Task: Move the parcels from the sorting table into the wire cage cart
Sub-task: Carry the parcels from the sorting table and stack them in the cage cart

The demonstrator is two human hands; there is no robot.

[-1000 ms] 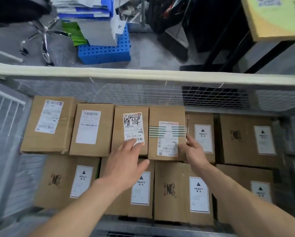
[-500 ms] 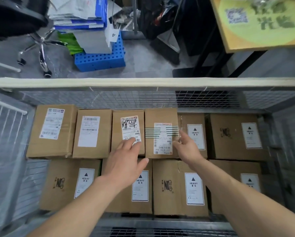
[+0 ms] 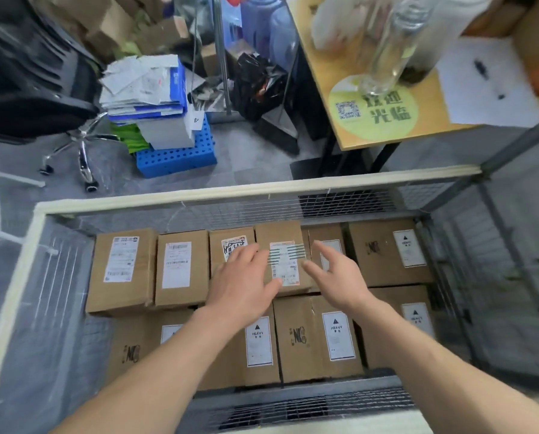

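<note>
My left hand (image 3: 243, 278) lies open, fingers straight, over the left edge of the green-striped parcel (image 3: 280, 234), which sits in the back row inside the wire cage cart (image 3: 230, 192). My right hand (image 3: 340, 277) hovers just right of that parcel, fingers spread and relaxed, gripping nothing. Neither hand holds it.

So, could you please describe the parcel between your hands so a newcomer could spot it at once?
Look into the wire cage cart, at the far row of brown boxes along its back mesh wall. The fourth box from the left is the one: it alone has dark green stripes running across its white label.
</note>
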